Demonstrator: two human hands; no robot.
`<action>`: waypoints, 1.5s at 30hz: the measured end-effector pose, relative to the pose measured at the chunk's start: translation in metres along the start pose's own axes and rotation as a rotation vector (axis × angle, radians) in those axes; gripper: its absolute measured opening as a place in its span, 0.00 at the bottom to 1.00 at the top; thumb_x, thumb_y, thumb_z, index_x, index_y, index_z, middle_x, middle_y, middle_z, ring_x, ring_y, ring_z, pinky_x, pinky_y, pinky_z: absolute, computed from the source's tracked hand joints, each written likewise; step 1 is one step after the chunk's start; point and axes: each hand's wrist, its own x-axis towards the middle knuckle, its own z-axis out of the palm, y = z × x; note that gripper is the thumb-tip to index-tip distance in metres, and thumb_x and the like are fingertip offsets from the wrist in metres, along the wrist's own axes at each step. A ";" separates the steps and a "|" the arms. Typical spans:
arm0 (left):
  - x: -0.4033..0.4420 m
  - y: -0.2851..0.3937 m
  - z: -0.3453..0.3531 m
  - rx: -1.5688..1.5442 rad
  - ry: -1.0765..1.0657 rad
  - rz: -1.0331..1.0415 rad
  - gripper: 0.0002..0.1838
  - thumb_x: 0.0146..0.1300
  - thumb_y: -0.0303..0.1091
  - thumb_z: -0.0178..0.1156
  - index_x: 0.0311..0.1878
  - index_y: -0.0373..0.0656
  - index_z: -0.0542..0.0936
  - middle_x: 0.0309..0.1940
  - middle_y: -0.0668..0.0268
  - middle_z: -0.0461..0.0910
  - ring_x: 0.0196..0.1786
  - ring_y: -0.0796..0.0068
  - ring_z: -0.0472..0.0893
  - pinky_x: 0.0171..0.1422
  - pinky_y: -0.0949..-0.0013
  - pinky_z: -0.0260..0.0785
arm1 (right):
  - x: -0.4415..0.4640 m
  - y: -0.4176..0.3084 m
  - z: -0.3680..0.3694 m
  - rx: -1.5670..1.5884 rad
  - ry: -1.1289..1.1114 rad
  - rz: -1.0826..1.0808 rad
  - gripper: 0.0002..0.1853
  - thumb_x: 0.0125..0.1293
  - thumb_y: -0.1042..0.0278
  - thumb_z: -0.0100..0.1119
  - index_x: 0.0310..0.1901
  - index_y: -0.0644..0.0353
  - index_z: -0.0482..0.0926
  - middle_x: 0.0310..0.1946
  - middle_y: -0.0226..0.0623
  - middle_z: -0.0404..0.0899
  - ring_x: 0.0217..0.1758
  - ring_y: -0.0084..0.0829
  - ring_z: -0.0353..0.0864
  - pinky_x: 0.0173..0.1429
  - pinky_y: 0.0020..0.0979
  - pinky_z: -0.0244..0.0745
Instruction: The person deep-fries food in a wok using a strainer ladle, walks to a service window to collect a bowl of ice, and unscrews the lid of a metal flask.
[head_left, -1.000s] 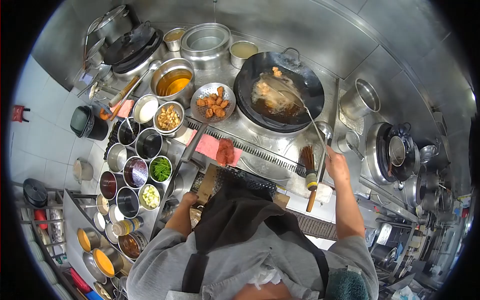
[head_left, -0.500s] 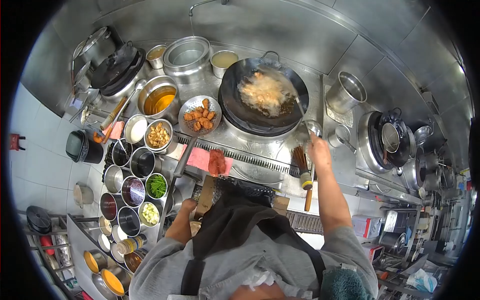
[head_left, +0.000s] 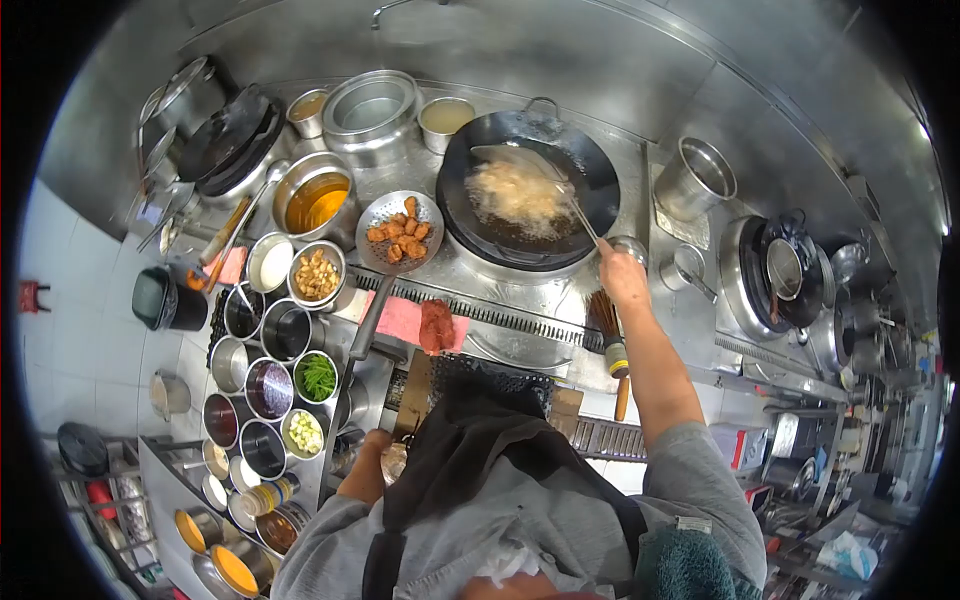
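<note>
Head view: a metal tool handle is gripped in the right hand, fingers closed around it. The tool's far end is sunk in the wok, ahead and to the left of the right hand. Frying food is surrounded by bubbling oil there; single pieces are blurred, so the tool's head can't be made out well.

A ladle bowl is seen just beside the right hand, outside the wok. A bristle brush is placed nearer the body than the right hand, a bit left of the forearm.

Left hand is held low, close to the apron. Fingers are hidden, so whether it is wide, narrow or holding anything can't be told.

Ahead of the left hand, a pink cloth is crossed by the handle of a perforated skimmer; a dark red item is rested on the cloth. Browned pieces are held in the skimmer, well left of the right hand. A pot of amber liquid is set farther left. Cut greens and pale chopped pieces are kept in separate containers, left of the left hand.
</note>
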 end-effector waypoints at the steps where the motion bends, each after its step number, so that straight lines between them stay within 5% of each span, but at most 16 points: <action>1: -0.001 -0.002 0.002 0.019 -0.024 0.021 0.16 0.57 0.45 0.51 0.38 0.47 0.83 0.42 0.58 0.81 0.46 0.56 0.80 0.49 0.58 0.72 | -0.001 0.003 0.006 -0.041 0.030 -0.018 0.21 0.57 0.73 0.49 0.55 0.52 0.73 0.37 0.53 0.78 0.37 0.50 0.81 0.41 0.45 0.77; 7: 0.019 0.016 -0.028 0.183 -0.161 0.181 0.14 0.52 0.42 0.53 0.34 0.48 0.83 0.37 0.57 0.82 0.42 0.54 0.81 0.46 0.57 0.74 | -0.041 0.005 0.028 0.130 -0.005 0.096 0.20 0.61 0.67 0.52 0.56 0.52 0.71 0.44 0.48 0.77 0.40 0.49 0.80 0.44 0.46 0.77; 9: 0.040 0.018 -0.030 0.285 0.033 0.315 0.12 0.48 0.39 0.56 0.33 0.44 0.83 0.35 0.56 0.82 0.40 0.54 0.81 0.43 0.56 0.74 | -0.070 0.028 0.040 0.236 0.130 0.063 0.19 0.59 0.67 0.55 0.54 0.54 0.73 0.44 0.48 0.77 0.40 0.48 0.79 0.45 0.45 0.76; 11: 0.075 0.026 -0.035 -0.094 0.021 0.242 0.12 0.45 0.35 0.60 0.35 0.43 0.81 0.35 0.57 0.81 0.38 0.55 0.81 0.41 0.56 0.74 | -0.115 0.033 0.004 0.460 0.312 0.081 0.14 0.58 0.70 0.58 0.47 0.60 0.77 0.39 0.49 0.78 0.38 0.50 0.78 0.44 0.42 0.74; 13: 0.051 0.055 -0.082 0.053 0.165 0.792 0.14 0.43 0.31 0.63 0.36 0.43 0.79 0.35 0.57 0.79 0.39 0.56 0.80 0.42 0.59 0.74 | -0.175 0.055 -0.017 0.535 0.308 0.231 0.12 0.59 0.71 0.57 0.45 0.62 0.78 0.35 0.48 0.78 0.36 0.49 0.78 0.42 0.39 0.74; 15: 0.101 0.076 -0.057 0.304 -0.100 0.582 0.15 0.43 0.31 0.64 0.38 0.44 0.79 0.33 0.58 0.79 0.38 0.57 0.80 0.42 0.62 0.74 | -0.246 0.085 -0.020 0.551 0.397 0.470 0.11 0.59 0.72 0.56 0.42 0.64 0.80 0.35 0.48 0.79 0.35 0.48 0.79 0.40 0.36 0.75; 17: 0.052 0.140 -0.103 0.035 -0.441 0.406 0.14 0.48 0.30 0.61 0.41 0.42 0.79 0.32 0.61 0.79 0.35 0.60 0.81 0.39 0.64 0.75 | -0.332 0.130 -0.005 0.513 0.434 0.740 0.11 0.57 0.71 0.57 0.41 0.63 0.80 0.36 0.50 0.80 0.37 0.46 0.80 0.41 0.37 0.75; 24: 0.053 0.231 -0.199 -0.201 0.213 0.041 0.12 0.50 0.31 0.60 0.40 0.41 0.79 0.31 0.60 0.78 0.33 0.61 0.81 0.37 0.63 0.75 | -0.667 0.190 0.056 0.326 0.105 1.545 0.14 0.55 0.61 0.55 0.39 0.59 0.82 0.34 0.54 0.79 0.42 0.51 0.79 0.50 0.43 0.74; 27: 0.047 0.313 -0.224 -0.226 0.307 0.060 0.12 0.51 0.32 0.60 0.39 0.41 0.79 0.30 0.59 0.78 0.33 0.61 0.81 0.37 0.62 0.75 | -0.741 0.185 0.031 0.452 -0.054 1.731 0.15 0.54 0.60 0.56 0.39 0.60 0.82 0.36 0.54 0.79 0.44 0.50 0.78 0.52 0.44 0.73; 34: 0.113 0.601 -0.222 0.127 0.118 0.443 0.11 0.53 0.33 0.59 0.38 0.40 0.79 0.29 0.58 0.78 0.31 0.62 0.81 0.35 0.61 0.75 | -0.822 0.237 -0.014 0.382 0.354 1.849 0.14 0.57 0.63 0.54 0.42 0.60 0.80 0.37 0.52 0.79 0.43 0.50 0.78 0.50 0.43 0.73; 38: 0.144 0.802 -0.139 0.487 -0.156 0.677 0.10 0.55 0.34 0.58 0.38 0.40 0.79 0.28 0.57 0.78 0.30 0.62 0.81 0.34 0.61 0.75 | -0.843 0.267 -0.055 0.278 0.698 1.932 0.14 0.59 0.64 0.54 0.43 0.61 0.80 0.38 0.50 0.80 0.44 0.47 0.79 0.51 0.41 0.72; 42: 0.140 0.924 -0.044 0.708 -0.385 0.809 0.10 0.56 0.35 0.58 0.37 0.39 0.79 0.27 0.56 0.78 0.30 0.63 0.81 0.33 0.60 0.75 | -0.881 0.267 -0.090 0.171 0.965 2.036 0.12 0.58 0.70 0.54 0.42 0.62 0.80 0.37 0.49 0.80 0.40 0.47 0.79 0.49 0.40 0.73; 45: 0.134 1.005 0.014 0.844 -0.498 0.867 0.10 0.57 0.36 0.57 0.37 0.39 0.79 0.27 0.56 0.78 0.29 0.63 0.81 0.32 0.60 0.75 | -0.940 0.267 -0.088 -0.066 0.966 2.235 0.12 0.57 0.72 0.55 0.42 0.62 0.80 0.39 0.48 0.79 0.41 0.47 0.79 0.49 0.40 0.73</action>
